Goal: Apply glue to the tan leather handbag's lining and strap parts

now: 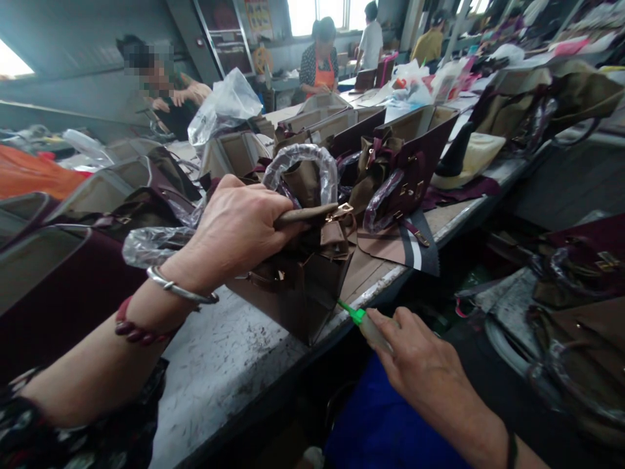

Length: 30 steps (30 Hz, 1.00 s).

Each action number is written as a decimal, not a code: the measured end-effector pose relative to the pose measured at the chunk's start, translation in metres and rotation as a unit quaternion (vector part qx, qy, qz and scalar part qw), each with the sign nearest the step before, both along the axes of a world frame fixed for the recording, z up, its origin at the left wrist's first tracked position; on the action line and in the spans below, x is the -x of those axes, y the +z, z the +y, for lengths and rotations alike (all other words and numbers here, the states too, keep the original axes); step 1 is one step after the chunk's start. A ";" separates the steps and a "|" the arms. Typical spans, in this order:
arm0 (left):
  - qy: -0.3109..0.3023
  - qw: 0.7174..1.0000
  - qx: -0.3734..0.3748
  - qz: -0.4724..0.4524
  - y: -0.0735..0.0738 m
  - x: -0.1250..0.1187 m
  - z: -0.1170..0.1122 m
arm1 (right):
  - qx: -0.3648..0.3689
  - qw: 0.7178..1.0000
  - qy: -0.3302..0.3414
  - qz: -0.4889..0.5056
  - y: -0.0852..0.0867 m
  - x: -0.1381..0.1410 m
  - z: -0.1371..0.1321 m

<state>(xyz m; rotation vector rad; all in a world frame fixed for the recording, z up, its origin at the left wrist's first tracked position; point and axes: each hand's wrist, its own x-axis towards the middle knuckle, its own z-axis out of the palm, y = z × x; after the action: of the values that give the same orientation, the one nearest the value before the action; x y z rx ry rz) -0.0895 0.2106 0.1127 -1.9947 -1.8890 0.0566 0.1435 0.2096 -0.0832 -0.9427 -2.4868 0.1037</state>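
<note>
A brown handbag point(293, 296) sits tilted at the table's edge, its zip pull and small leather tab showing near the top. My left hand point(244, 218) grips the bag's upper edge, fingers wrapped over it and thumb pointing right. My right hand point(420, 352) is closed around a translucent squeeze bottle point(377, 331) with a green nozzle. The nozzle's tip is at the bag's right side panel; whether it touches cannot be made out. A plastic-wrapped handle point(305, 159) arches up behind my left hand.
Several maroon bags point(413, 153) with plastic-wrapped handles crowd the table point(219, 371). A cream container point(476, 156) with a black cone stands at the right. More bags point(593, 260) lie lower right. A person point(161, 85) is across the table; others are farther back.
</note>
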 end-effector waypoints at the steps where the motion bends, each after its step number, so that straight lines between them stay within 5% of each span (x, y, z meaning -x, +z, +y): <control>1: -0.005 1.000 -0.004 0.001 -0.002 0.000 -0.001 | 0.003 1.000 0.001 -0.003 0.000 0.001 0.001; 12: -0.009 1.000 -0.007 0.008 -0.015 0.001 -0.001 | 0.038 0.999 0.036 -0.008 -0.001 -0.004 -0.003; 23: -0.041 0.998 -0.026 -0.028 -0.022 -0.003 -0.033 | 0.084 0.996 0.029 -0.024 -0.008 -0.008 -0.007; 30: -0.046 0.998 -0.037 -0.030 -0.025 -0.004 -0.045 | 0.018 0.998 0.050 -0.031 0.021 -0.003 0.002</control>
<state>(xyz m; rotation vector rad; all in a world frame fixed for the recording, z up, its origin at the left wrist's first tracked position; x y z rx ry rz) -0.0852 0.1657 0.0881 -2.0510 -1.8055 -0.0990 0.1463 0.2117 -0.0624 -0.8490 -2.5978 0.1541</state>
